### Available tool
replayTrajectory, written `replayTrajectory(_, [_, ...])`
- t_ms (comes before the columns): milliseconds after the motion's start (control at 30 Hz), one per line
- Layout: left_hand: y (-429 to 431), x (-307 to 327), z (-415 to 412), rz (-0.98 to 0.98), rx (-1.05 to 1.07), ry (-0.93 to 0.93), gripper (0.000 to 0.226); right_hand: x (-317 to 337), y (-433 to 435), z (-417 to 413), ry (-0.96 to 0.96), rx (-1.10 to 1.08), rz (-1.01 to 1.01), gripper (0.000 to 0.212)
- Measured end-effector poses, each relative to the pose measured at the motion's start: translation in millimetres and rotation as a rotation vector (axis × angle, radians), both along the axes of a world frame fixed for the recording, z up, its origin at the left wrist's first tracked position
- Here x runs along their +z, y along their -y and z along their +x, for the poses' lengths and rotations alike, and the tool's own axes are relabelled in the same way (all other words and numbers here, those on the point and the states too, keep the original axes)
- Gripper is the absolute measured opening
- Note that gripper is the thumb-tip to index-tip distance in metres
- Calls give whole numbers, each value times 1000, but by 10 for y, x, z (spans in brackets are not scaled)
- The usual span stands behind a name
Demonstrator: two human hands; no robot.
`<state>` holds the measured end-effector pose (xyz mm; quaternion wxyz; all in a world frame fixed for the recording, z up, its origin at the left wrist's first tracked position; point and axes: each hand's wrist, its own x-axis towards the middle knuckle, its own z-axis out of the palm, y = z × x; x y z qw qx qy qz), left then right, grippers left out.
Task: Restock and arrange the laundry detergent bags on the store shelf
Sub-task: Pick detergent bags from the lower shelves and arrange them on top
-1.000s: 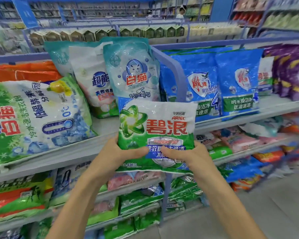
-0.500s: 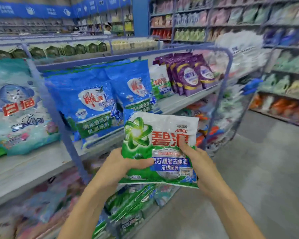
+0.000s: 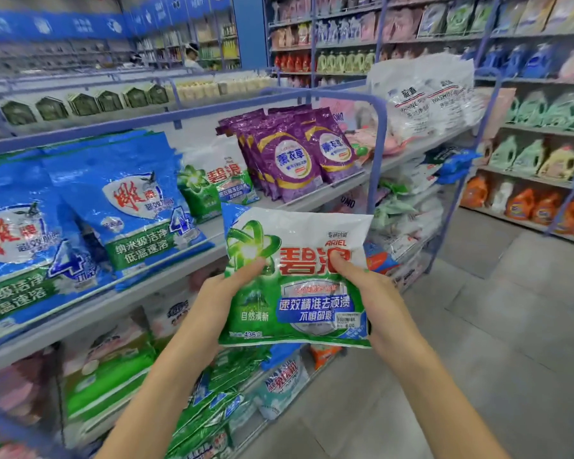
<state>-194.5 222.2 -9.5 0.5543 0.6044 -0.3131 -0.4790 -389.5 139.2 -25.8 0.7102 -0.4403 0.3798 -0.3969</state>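
Note:
I hold a green and white Ariel detergent bag (image 3: 299, 279) upright in front of the shelf, at the centre of the head view. My left hand (image 3: 219, 296) grips its left edge with the thumb across the front. My right hand (image 3: 375, 293) grips its right edge the same way. On the upper shelf (image 3: 332, 190) a matching green and white bag (image 3: 212, 187) stands between the blue detergent bags (image 3: 130, 207) and the purple bags (image 3: 292, 154).
Lower shelves hold more green, pink and blue bags (image 3: 219, 385). A blue upright post (image 3: 376, 154) divides the shelf unit. White bags (image 3: 424, 94) are piled further right. Across the grey floor aisle (image 3: 478, 326) stand shelves of detergent bottles (image 3: 531, 203).
My view has swung right along the shelf, from the cat-brand bags to the blue and purple bags. The bag stays in both hands, now closer to the matching bag on the shelf.

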Motion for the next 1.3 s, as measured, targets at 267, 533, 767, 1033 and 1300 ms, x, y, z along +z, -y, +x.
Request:
replayTrajectory(267, [932,-19,12,-10,90,8,42,-16,1069,108,-37,77,-56,27])
replayTrajectory(533, [1734,-225,356,-12,334,14,86,-6,2156,585,-124,180,-192,32])
replayTrajectory(767, [2060,-115,888,-164,570,39,64,181,2779,1444,-111,306,-262,45])
replayTrajectory(1033, [2518,90,1533,-238,828,88,25,385,3345,2413,-121,470,-336,36])
replayTrajectory(1300, [2704,-97,1693,-202,1076,325,10,1,3587,2628,-208,549,-431,21])
